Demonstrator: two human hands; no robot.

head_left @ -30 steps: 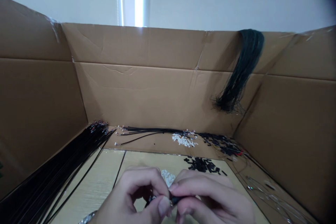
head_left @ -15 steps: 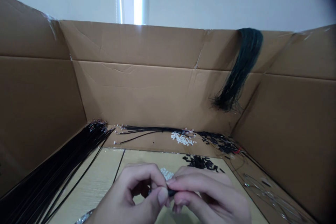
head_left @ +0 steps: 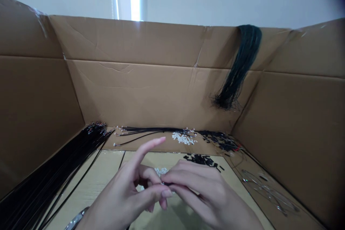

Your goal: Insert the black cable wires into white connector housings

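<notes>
My left hand (head_left: 134, 190) and my right hand (head_left: 201, 187) meet at the bottom middle, fingertips against fingertips. Between them is a small black piece (head_left: 166, 184), mostly covered, so its exact kind is hidden. The left thumb and bent fingers pinch it from the left, while the left index finger points up and away. From the right, thumb and forefinger close on it too. Just behind the fingers lies a small heap of white connector housings (head_left: 161, 171). Short black tube pieces (head_left: 201, 159) are scattered beyond my right hand.
Cardboard walls (head_left: 134, 93) enclose the work surface. Long black cables (head_left: 54, 167) fill the left side, with more cables (head_left: 153, 129) along the back. White pieces (head_left: 184, 138) and black pieces (head_left: 219, 139) lie there. A dark thread bundle (head_left: 239, 68) hangs over the wall; clear-framed glasses (head_left: 266, 188) lie right.
My left index finger has lifted off the pinch and stretched upward. Both hands have shifted slightly left in view, still together at the black piece, which shows less now. The whole view has shifted a little.
</notes>
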